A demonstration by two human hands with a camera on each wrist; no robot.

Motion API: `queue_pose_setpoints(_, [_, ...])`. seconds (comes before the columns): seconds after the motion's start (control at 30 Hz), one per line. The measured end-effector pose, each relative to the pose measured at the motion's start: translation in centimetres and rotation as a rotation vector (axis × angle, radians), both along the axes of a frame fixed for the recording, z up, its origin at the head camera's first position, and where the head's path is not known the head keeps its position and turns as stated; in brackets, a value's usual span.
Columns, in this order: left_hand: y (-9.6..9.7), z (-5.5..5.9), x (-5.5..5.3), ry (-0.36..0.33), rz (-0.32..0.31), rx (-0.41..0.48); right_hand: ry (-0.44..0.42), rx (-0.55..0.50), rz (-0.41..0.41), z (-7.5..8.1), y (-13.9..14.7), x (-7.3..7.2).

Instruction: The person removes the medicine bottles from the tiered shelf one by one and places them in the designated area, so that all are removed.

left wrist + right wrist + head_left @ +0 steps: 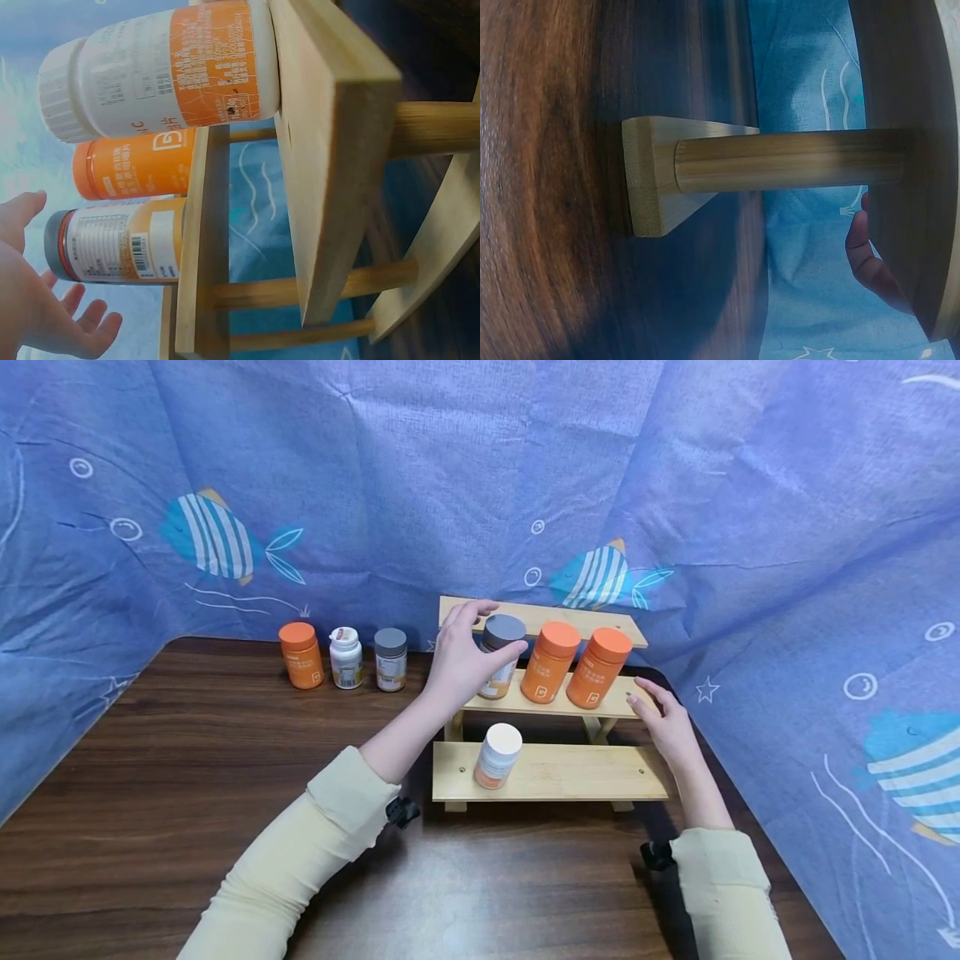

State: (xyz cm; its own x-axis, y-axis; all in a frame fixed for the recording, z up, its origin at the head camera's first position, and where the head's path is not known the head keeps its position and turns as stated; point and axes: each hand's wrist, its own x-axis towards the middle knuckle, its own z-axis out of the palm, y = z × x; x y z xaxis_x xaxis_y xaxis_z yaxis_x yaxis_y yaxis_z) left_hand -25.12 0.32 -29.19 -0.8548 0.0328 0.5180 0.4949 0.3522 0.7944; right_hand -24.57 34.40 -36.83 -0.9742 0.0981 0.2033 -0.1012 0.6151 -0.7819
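My left hand [461, 660] is at the left end of the middle shelf, thumb and fingers spread about a grey-lidded bottle [498, 668]. A gap shows between the fingers and that bottle in the left wrist view. Two orange bottles [551, 664] stand upright to its right on the same shelf. At the right end of the wooden step rack [585, 768], my right hand [671, 731] has its loosely bent fingertips right at the middle shelf's edge. A white bottle [498, 756] stands on the lowest shelf. The right wrist view shows only some right fingers behind a shelf.
On the dark wooden table [187, 760], left of the rack, stand an orange bottle [302, 656], a white bottle [346, 657] and a grey-lidded bottle [391, 660] in a row. The rack's top shelf [577, 618] is close to a blue fish-print cloth [420, 485] behind the table.
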Motion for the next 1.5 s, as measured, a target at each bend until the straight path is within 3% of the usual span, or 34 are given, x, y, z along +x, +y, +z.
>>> queue_pose_setpoints(0.37, [0.4, -0.3, -0.6, 0.024, 0.016, 0.005, -0.035, -0.034, 0.017, 2.6, -2.1, 1.6])
queue_pose_setpoints(0.67, [0.5, -0.4, -0.9, 0.02, 0.023, -0.012, -0.025, 0.004, 0.001, 1.0, -0.5, 0.6])
queue_pose_setpoints(1.03, [0.2, 0.0, -0.7, 0.02, 0.01, -0.035, -0.02, -0.001, 0.003, 0.7, -0.4, 0.5])
queue_pose_setpoints(1.3, [-0.6, 1.0, -0.2, 0.032, 0.019, -0.078, -0.007, 0.001, 0.005, 0.1, 0.0, 0.2])
queue_pose_setpoints(1.5, [-1.5, 2.0, 0.4, 0.03, 0.007, -0.106, -0.019, -0.007, 0.005, 0.9, -0.6, 0.6])
